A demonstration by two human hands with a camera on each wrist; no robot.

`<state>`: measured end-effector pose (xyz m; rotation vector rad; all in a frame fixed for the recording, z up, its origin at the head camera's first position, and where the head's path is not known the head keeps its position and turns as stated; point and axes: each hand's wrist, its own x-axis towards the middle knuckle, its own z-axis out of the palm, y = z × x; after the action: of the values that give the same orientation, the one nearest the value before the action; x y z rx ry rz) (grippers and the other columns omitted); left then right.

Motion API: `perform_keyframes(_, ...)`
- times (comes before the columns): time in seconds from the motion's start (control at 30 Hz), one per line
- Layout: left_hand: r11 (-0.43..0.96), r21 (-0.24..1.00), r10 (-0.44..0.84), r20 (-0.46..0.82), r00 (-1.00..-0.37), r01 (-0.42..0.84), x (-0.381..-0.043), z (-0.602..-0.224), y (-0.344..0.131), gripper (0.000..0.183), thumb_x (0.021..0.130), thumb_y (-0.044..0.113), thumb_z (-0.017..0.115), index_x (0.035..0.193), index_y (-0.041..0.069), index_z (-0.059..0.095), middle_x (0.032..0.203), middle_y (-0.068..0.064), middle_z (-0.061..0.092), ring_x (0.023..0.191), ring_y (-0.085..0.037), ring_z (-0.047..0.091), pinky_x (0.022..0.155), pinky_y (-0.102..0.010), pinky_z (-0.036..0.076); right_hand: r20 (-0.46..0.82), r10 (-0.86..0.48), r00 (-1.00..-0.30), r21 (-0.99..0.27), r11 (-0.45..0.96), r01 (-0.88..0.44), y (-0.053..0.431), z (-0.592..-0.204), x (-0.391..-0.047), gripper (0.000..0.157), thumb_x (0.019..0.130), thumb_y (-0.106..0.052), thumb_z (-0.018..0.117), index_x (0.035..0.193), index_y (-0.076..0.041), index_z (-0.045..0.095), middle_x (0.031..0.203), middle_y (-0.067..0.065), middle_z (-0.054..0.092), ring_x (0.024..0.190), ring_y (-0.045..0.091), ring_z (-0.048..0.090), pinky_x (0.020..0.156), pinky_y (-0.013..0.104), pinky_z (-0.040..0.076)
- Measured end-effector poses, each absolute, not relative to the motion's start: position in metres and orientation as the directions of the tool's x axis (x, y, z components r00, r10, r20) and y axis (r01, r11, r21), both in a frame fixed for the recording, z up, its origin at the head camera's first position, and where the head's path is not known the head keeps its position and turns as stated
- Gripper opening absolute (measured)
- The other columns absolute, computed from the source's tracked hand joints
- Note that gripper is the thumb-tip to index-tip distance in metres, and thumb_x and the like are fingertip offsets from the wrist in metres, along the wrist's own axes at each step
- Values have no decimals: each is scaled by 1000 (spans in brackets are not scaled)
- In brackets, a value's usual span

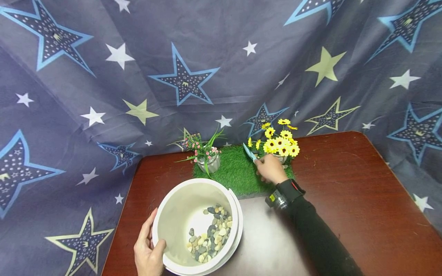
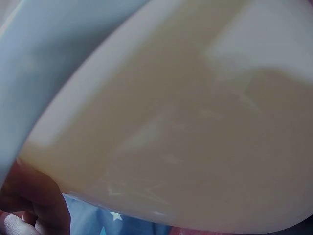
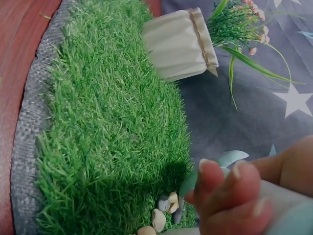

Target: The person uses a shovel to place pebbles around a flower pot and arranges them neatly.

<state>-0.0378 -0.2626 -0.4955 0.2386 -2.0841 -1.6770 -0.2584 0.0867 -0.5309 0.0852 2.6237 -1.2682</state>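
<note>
My left hand (image 1: 148, 247) grips the near left side of a white bucket (image 1: 174, 218), thumb over the rim and fingers outside. The bucket tilts toward me, and pebbles (image 1: 217, 234) lie along its lower right inside. In the left wrist view the bucket's pale outer wall (image 2: 195, 137) fills most of the picture. Over the artificial grass mat (image 1: 235, 172), my right hand (image 1: 272, 169) holds a light blue scoop (image 1: 249, 152) beside the pot of yellow flowers (image 1: 281, 145). Several pebbles (image 3: 158, 219) lie on the grass below that hand in the right wrist view.
A pale pot (image 1: 210, 164) with small pink flowers stands at the mat's back left corner. The brown table (image 1: 345, 184) extends on both sides. Behind it hangs a grey-blue cloth (image 1: 221, 76) printed with stars.
</note>
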Motion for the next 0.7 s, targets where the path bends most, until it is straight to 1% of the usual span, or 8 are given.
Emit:
perform_keyframes(0.1,231,959,-396,246,-885,163,-38,-496,-263,84,65,-26,41,144,-3,57,117,-2,77,88,-8,75,67,-19,60,-216,-33,-976,-775,614,151,88,-532,-260,45,107,-31,50,95,4,75,75,19,73,42,17,59,41,34,52)
perform_keyframes(0.3,214,962,-391,243,-888,170,-38,-496,-263,83,66,-26,41,145,-4,56,118,-3,77,90,-8,75,68,-19,60,-171,24,-985,-756,638,146,83,-538,-264,43,107,-28,49,90,0,75,60,8,67,43,17,60,43,33,50)
perform_keyframes(0.43,219,965,-402,224,-888,144,-38,-497,-263,83,66,-26,42,145,-3,57,115,-3,78,87,-8,75,66,-20,60,-96,65,-993,-727,677,115,79,-543,-265,43,107,-27,50,76,-5,72,55,6,63,48,21,62,52,36,49)
perform_keyframes(0.53,223,967,-405,206,-891,122,-38,-497,-262,84,66,-26,42,145,-1,57,114,-2,78,86,-8,75,64,-21,60,-8,72,-997,-696,715,57,77,-546,-262,42,105,-26,54,73,-6,72,59,7,65,58,25,64,63,42,51)
perform_keyframes(0.6,228,967,-405,201,-892,115,-37,-496,-262,84,66,-26,42,145,-1,57,113,-2,78,85,-8,75,64,-21,60,23,51,-998,-690,724,21,77,-547,-259,39,105,-25,54,80,-5,76,62,7,66,60,26,64,68,45,52)
perform_keyframes(0.67,231,966,-408,202,-890,113,-38,-495,-262,84,66,-25,43,145,-1,57,112,-2,78,83,-9,75,63,-21,60,32,21,-999,-693,720,-7,79,-547,-254,36,105,-25,54,90,-3,79,64,6,67,58,23,63,71,45,53)
perform_keyframes(0.7,233,966,-410,204,-889,114,-38,-495,-263,84,66,-25,43,145,-1,57,111,-2,78,82,-9,75,62,-21,60,31,11,-999,-699,715,-14,80,-547,-251,36,105,-25,54,93,-2,79,64,5,68,56,22,63,70,45,53)
